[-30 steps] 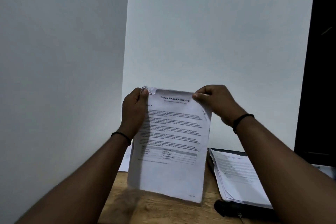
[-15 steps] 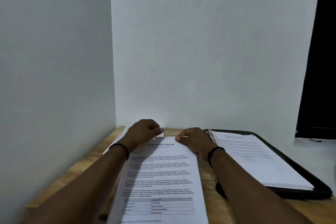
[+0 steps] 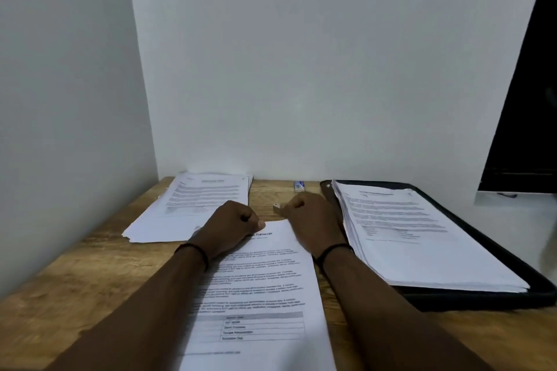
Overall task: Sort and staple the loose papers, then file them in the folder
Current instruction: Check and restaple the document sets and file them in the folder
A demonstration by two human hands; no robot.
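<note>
A printed set of papers headed "Transcript" (image 3: 262,295) lies flat on the wooden table (image 3: 90,274) in front of me. My left hand (image 3: 232,226) is curled over its top left corner, with the thumb at the top edge. My right hand (image 3: 313,220) rests just past the top right corner, fingers closed. A small pale bit (image 3: 276,206) sits at its fingertips; I cannot tell if it is pinched. A stack of loose papers (image 3: 196,208) lies at the back left. To the right, the open black folder (image 3: 488,301) holds a thick pile of sheets (image 3: 416,238).
A small white and blue box (image 3: 298,185) lies by the back wall between the two piles. White walls close the table on the left and back. A dark panel (image 3: 524,99) stands at the far right.
The transcript papers were held upright in both hands and now lie flat on the table. Both hands came down with them; the right hand has slid off the top edge.
</note>
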